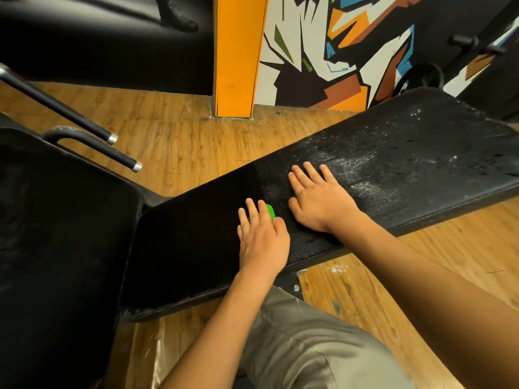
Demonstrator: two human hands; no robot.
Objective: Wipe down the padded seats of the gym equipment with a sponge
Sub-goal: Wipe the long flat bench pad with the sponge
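Note:
A long black padded bench (196, 234) runs from lower left to upper right. Its left half looks dark and clean, while its right half (407, 164) is dusty with white specks. My left hand (261, 240) presses a green sponge (270, 212) flat against the pad near the middle, fingers straight; only the sponge's edge shows under the hand. Just to its right, my right hand (317, 197) rests flat on the dusty part, fingers spread.
A second black padded seat (56, 234) fills the left side. Two black metal handles (92, 141) with silver tips stick out above it. An orange pillar (238, 57) and a painted wall stand behind on the wooden floor (179, 141). My trouser leg (303, 349) is below.

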